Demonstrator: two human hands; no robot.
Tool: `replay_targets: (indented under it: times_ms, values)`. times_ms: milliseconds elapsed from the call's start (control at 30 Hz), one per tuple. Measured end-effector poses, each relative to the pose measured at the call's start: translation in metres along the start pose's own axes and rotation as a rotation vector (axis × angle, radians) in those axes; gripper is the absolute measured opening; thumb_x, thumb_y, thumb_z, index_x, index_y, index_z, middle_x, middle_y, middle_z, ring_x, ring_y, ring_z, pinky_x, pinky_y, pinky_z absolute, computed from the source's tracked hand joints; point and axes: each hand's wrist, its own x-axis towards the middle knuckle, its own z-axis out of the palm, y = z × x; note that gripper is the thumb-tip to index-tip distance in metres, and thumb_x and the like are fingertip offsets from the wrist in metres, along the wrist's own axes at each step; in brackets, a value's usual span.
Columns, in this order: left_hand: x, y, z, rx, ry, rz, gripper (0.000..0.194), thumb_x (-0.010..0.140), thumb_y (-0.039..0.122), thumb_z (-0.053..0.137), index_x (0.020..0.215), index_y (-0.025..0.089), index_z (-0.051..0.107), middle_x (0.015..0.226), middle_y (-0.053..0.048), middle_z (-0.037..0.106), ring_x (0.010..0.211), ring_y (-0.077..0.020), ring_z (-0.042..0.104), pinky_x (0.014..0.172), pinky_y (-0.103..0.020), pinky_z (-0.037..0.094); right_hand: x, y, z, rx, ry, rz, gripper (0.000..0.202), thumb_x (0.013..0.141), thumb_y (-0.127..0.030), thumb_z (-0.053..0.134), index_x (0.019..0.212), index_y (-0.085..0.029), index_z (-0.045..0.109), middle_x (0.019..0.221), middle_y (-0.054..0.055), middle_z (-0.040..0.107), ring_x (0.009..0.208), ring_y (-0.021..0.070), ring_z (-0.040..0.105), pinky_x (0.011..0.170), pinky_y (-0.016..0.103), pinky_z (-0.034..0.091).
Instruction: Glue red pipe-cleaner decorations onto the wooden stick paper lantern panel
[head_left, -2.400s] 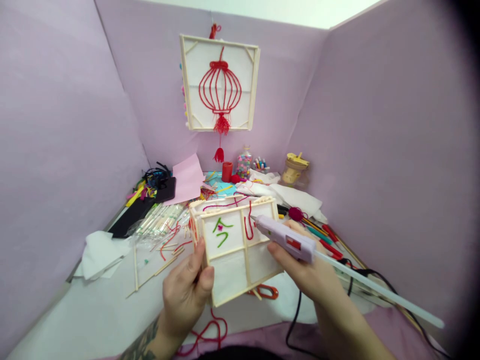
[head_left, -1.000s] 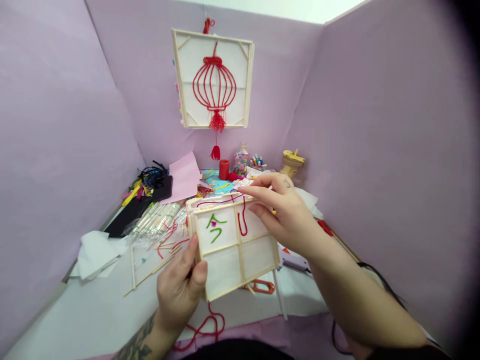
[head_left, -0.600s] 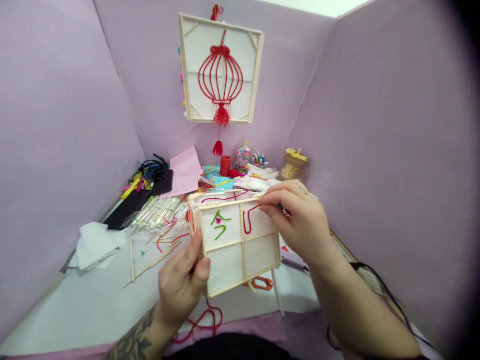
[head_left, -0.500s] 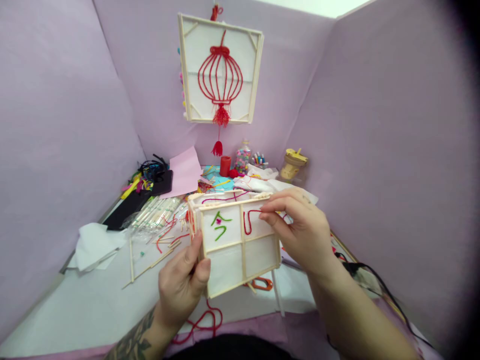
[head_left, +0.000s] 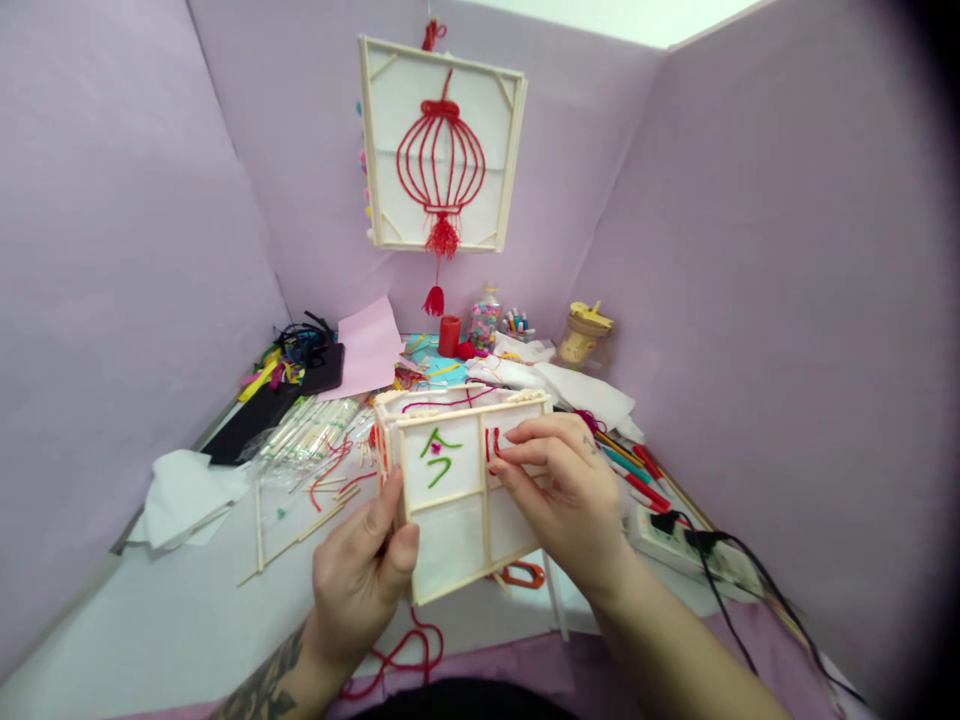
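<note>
A box-shaped lantern of pale sticks and white paper is tilted in front of me. My left hand grips its left edge, thumb on the front. The upper left pane carries a green yarn character with a small magenta bit. In the upper right pane, red yarn forms a narrow U shape. My right hand pinches at the right side of this yarn, fingertips against the pane; they hide the yarn's end.
A finished lantern hangs ahead. Bagged sticks, a pink sheet and a phone lie left. A power strip with cables and markers is at right. An orange cutter and loose red yarn lie below.
My right hand has moved left and slightly down across the upper right pane, drawing the red yarn's free part in closer. My left hand keeps its hold on the lantern.
</note>
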Motion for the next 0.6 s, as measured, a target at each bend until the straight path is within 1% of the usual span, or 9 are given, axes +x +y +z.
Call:
replay_targets:
  times_ms: [167, 367, 600]
  values:
    - [0.0008, 0.0006, -0.0008, 0.006, -0.006, 0.018, 0.045, 0.093, 0.028, 0.055, 0.137, 0.017, 0.053, 0.1, -0.008, 0.075, 0.075, -0.0129, 0.071, 0.07, -0.018, 0.055, -0.0006, -0.0005, 0.0008, -0.001, 0.001, -0.01, 0.007, 0.084, -0.015, 0.065, 0.083, -0.022, 0.063, 0.09, 0.005, 0.066, 0.088, 0.0194, 0.061, 0.079, 0.037, 0.05]
    - [0.0006, -0.0002, 0.0012, -0.018, 0.016, 0.035, 0.05, 0.093, 0.027, 0.055, 0.142, 0.024, 0.046, 0.098, -0.005, 0.076, 0.075, -0.0116, 0.07, 0.071, -0.018, 0.054, 0.0009, -0.0003, 0.0036, 0.022, 0.01, -0.037, 0.009, 0.084, -0.012, 0.065, 0.085, -0.021, 0.061, 0.089, 0.005, 0.066, 0.087, 0.0186, 0.061, 0.079, 0.036, 0.049]
    - [0.0021, 0.0008, 0.0007, -0.023, 0.015, 0.029, 0.049, 0.092, 0.027, 0.056, 0.14, 0.022, 0.048, 0.099, -0.006, 0.075, 0.074, -0.0117, 0.07, 0.069, -0.017, 0.055, 0.0016, -0.0009, 0.0045, 0.042, 0.003, -0.039, 0.01, 0.084, -0.011, 0.065, 0.084, -0.02, 0.06, 0.088, 0.004, 0.066, 0.087, 0.0179, 0.061, 0.08, 0.035, 0.048]
